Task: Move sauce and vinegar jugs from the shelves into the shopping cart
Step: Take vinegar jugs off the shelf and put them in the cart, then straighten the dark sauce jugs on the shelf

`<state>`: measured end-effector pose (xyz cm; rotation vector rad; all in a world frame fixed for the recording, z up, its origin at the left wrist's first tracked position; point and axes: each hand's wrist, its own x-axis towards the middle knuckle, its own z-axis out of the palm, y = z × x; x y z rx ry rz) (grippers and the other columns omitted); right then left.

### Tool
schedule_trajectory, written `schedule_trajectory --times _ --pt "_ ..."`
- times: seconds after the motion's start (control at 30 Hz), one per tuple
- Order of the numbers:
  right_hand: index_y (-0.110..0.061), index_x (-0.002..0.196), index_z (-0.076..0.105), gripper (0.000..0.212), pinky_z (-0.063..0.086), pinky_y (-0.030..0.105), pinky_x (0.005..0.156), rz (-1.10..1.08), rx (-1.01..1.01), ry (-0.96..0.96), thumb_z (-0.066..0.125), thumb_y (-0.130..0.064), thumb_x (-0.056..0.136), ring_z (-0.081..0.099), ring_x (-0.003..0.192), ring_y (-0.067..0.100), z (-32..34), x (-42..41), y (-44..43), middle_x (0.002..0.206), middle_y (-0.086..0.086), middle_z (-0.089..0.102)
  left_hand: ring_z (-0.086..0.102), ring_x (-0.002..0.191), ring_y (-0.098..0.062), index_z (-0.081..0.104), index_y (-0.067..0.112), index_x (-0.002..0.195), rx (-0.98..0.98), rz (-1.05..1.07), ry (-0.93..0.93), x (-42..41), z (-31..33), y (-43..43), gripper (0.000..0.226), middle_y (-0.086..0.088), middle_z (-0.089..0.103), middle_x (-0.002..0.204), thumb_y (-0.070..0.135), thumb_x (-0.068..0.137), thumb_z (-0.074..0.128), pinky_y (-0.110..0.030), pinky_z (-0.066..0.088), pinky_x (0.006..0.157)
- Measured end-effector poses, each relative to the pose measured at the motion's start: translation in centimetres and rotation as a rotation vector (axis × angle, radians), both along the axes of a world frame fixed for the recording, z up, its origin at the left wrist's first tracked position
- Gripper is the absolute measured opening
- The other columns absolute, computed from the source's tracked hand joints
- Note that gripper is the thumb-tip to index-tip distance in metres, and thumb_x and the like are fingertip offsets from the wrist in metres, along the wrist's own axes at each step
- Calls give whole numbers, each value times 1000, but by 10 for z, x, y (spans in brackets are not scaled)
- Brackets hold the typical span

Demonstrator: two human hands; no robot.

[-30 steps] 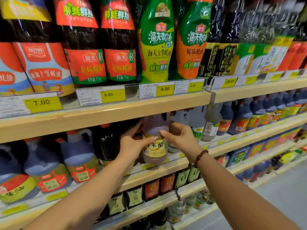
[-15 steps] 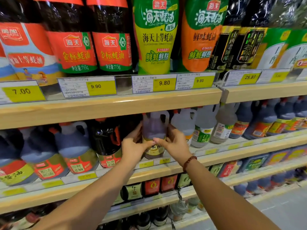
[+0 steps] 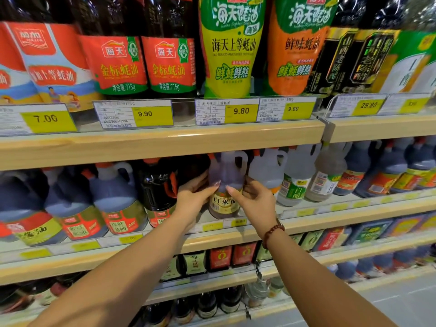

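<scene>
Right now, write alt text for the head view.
The left hand and right hand grip a pale vinegar jug at the shelf front, between a dark jug and a clear jug. Sauce bottles and yellow price tags sit above.

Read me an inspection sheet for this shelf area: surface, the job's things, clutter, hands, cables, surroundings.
Surface: wooden shelf, yellow price tags along its front.
Job's things: white rice vinegar jug, upright at the shelf front; shopping cart not in view.
Clutter: dark soy sauce jugs to its left, white vinegar bottle to its right, oyster sauce bottles on the shelf above.
Hands: left hand and right hand grip the jug's sides; bead bracelet on the right wrist.
Cables: nothing seen.
Surroundings: grey aisle floor at lower right.
</scene>
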<state>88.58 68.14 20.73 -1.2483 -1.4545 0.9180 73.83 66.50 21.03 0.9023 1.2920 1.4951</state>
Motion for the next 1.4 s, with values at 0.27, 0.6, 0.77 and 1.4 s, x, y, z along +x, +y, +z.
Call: schedule_trajectory --times 0.27,0.6,0.77,1.4 --pt "-8 117 62 47 56 34 84 -23 -23 20 76 -28 77 66 94 16 2 1 8 102 7 71 67 81 4 59 8 126 12 23 -1 10 -3 6 47 -7 68 113 5 80 70 -12 53 66" --pt "-6 117 61 49 56 37 86 -28 -20 13 76 -30 76 64 93 15 -1 4 2 101 5 69 63 108 -15 59 11 126 13 30 73 9 -4 -1 50 -5 67 119 13 79 74 -40 49 100" --pt "-4 119 60 51 54 35 91 -25 -57 40 77 -25 76 63 100 17 -1 16 -12 108 11 66 65 90 -9 61 1 118 -10 73 208 8 2 -19 45 -12 69 110 11 77 76 -29 53 91" --pt "-7 103 64 27 55 30 74 342 -7 -38 74 -15 79 60 76 14 4 -87 -90 87 6 64 65 72 4 69 1 100 5 289 311 -93 11 -161 22 -4 70 86 5 78 73 -14 53 72"
